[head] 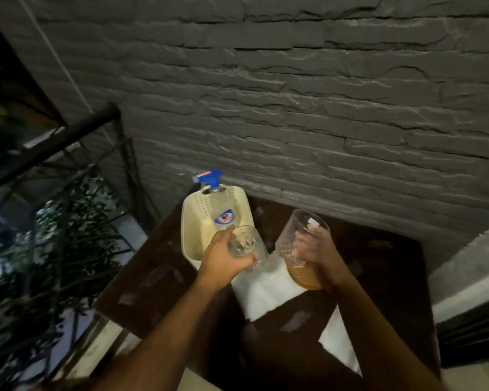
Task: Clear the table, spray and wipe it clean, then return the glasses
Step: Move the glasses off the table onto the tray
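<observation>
Two glasses held aloft: empty glass (247, 246) gripped by left hand (223, 259) beside basket (194, 241), amber-filled glass (301, 249) tilted in right hand (318, 251) over white cloth (268, 292); spill likely from tilt.

left hand (223, 256): forearm reaching forward, fingers curled round a clear empty drinking glass (247, 246) | right hand (318, 249): forearm reaching forward, fingers wrapped round a clear ribbed glass holding amber liquid (301, 246), tilted

The spray bottle (219, 213) carries a blue, red and white round label, its lettering too blurred to read.
</observation>
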